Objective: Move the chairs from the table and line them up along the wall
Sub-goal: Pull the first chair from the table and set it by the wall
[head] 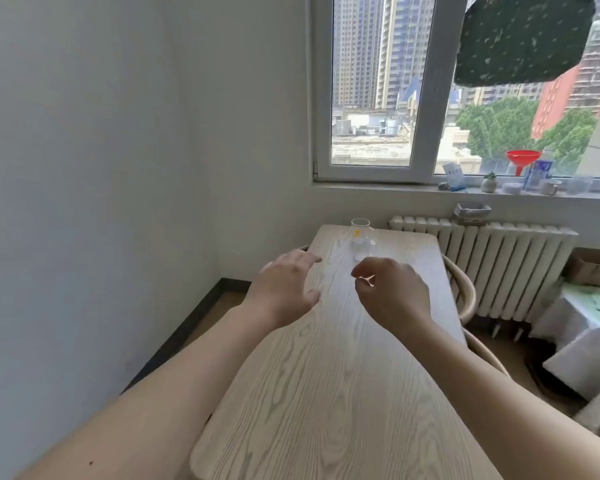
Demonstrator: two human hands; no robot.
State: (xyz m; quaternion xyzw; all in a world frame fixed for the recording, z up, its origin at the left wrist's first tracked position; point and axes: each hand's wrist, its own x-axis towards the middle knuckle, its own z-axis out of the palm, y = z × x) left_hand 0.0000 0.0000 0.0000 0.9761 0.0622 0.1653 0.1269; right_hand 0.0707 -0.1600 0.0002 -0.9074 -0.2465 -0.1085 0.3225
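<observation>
A pale wooden table (326,393) runs away from me toward the window. Curved wooden chair backs show along its right edge: one (463,289) near the radiator, another (485,351) closer to me. A sliver of a third chair back (303,248) peeks out at the table's left edge, by my left hand. My left hand (284,285) hovers over the left edge, fingers spread, holding nothing. Over the table's middle, my right hand (392,296) has its fingers loosely curled with nothing visible in them.
A clear glass (361,233) stands at the table's far end. A white radiator (499,265) lines the wall under the window. The sill holds a red funnel (522,161) and small items. Covered furniture (586,341) crowds the right. The grey wall (101,168) runs along the left.
</observation>
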